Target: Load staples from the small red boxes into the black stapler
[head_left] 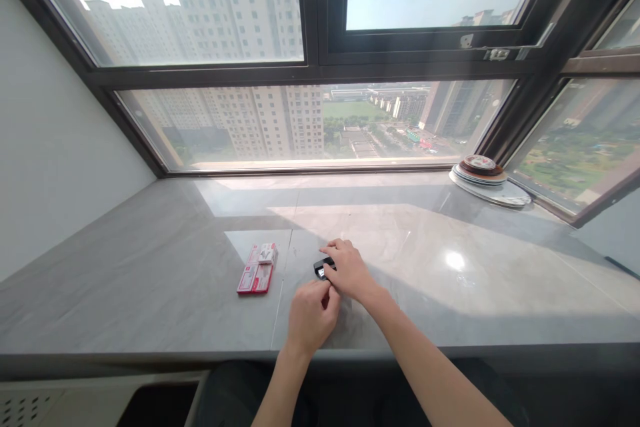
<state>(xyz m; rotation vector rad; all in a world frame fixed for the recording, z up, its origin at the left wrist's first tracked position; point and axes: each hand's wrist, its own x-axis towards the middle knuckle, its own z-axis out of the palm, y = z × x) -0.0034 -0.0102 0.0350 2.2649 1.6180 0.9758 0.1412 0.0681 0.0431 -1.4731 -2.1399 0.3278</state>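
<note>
A small black object (319, 269) with a shiny silvery part lies on the grey stone-look counter (400, 327); its kind is not clear. My right hand (350, 269) reaches over it from the right, thumb and fingers closed about it and covering much of it. Just nearer to me, my left hand (313, 317) is curled with thumb and forefinger pinched together, close against the right thumb. Whatever the left fingers hold, if anything, is hidden. To the left lie flat red-and-white packs (247, 278), with a small white box (267, 253) on top at the far right corner.
Stacked plates and trays (483, 177) stand at the far right corner by the dark window frame (310, 73). A white wall (60, 127) bounds the counter on the left. Below the front edge, a pale perforated panel (30, 407) shows at the lower left.
</note>
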